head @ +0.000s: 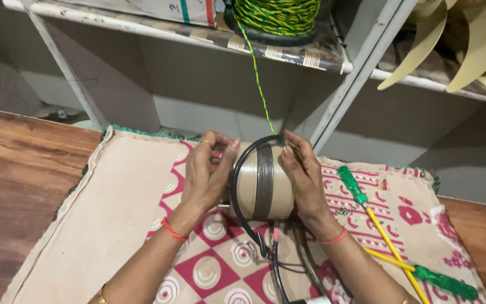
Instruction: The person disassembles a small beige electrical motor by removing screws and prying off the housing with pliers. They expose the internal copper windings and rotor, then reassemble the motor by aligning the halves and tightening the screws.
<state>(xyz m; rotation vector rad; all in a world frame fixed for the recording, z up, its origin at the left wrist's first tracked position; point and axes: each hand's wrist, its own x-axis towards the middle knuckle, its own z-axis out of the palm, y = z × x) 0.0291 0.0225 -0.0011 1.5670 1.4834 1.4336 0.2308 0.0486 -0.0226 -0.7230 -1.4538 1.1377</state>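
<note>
A round beige motor housing (pixel 264 186) with a dark band around its middle stands on edge on a patterned cloth (pixel 130 202). My left hand (pixel 208 171) cups its left side, fingers curled at the top. On the right side, my right hand (pixel 304 175) presses against it, fingertips near the top. A black cable (pixel 238 197) loops over the housing's left edge and trails down toward me. A twisted green-and-yellow wire (pixel 257 79) runs from a spool (pixel 274 17) on the shelf above down to the top of the housing.
Two screwdrivers with green handles and yellow shafts (pixel 367 208) (pixel 440 280) lie on the cloth at right, with small screws (pixel 342 211) beside them. A wooden table (pixel 18 180) lies under the cloth. White metal shelving (pixel 333 107) stands behind, with pale fan blades (pixel 468 50) at upper right.
</note>
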